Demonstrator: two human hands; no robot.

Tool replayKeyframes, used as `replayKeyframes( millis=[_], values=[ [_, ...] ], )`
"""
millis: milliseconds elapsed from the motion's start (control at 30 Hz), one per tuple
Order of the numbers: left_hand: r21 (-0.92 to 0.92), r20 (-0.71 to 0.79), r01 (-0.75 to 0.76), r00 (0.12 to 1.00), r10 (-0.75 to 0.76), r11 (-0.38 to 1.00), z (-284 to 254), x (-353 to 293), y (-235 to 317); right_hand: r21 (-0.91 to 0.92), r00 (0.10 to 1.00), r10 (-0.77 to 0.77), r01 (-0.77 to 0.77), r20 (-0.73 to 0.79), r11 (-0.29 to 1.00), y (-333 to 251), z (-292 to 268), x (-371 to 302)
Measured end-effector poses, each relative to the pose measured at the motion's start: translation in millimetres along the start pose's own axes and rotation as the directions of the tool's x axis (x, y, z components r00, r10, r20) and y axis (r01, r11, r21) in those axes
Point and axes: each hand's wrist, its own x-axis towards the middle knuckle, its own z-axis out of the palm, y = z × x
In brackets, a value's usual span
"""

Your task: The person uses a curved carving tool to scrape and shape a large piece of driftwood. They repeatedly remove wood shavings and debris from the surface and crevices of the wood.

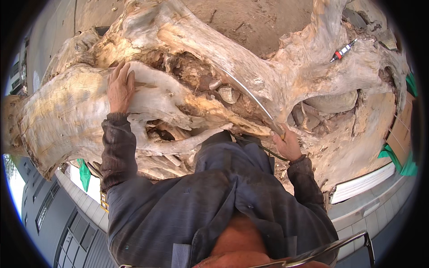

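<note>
A huge pale tree trunk with roots [67, 107] stretches across the view in front of me, smooth in places and rough and hollowed in others. My left hand [120, 87] lies on its smooth surface at the left, fingers extended and holding nothing. To the right, my right hand [288, 144] is closed round the handle of a long, thin, curved metal tool [250, 94]. Its bright shaft reaches up and left over the rough hollow in the middle of the wood; whether the tip touches wood I cannot tell. A lumpy stone-like piece [228, 94] sits in that hollow.
A slim red, black and silver tool [342, 52] rests on the wood at the upper right. Brown cardboard [401, 127] and green sheeting [393, 157] are at the right edge. A dark cord [273, 154] runs below my right hand. Bare soil [254, 22] shows beyond the trunk.
</note>
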Motion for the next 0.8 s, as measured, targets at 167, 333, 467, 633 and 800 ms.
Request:
replayKeyframes(
  millis=[167,333,467,633,800],
  values=[
    [0.303,-0.024,-0.049,0.998,0.059,0.952,-8,-54,-26,-0.076,0.998,0.04,-0.043,-0.038,0.996,10,8,-19],
    [0.245,-0.08,-0.006,0.996,0.026,0.969,-3,-52,-15,-0.146,1.0,-0.002,0.004,0.01,0.989,1,26,-7],
    [0.153,-0.173,-0.001,0.984,0.028,0.988,-4,-51,-12,-0.2,0.998,-0.068,0.07,0.015,0.977,-9,24,7],
    [0.129,-0.229,0.018,0.973,0.012,0.992,-4,-49,-9,-0.26,0.999,-0.046,0.039,-0.021,0.965,6,30,14],
    [0.089,-0.283,0.005,0.959,0.02,0.996,-2,-50,-13,-0.376,1.0,0.025,-0.03,-0.018,0.926,-22,33,12]
  ],
)
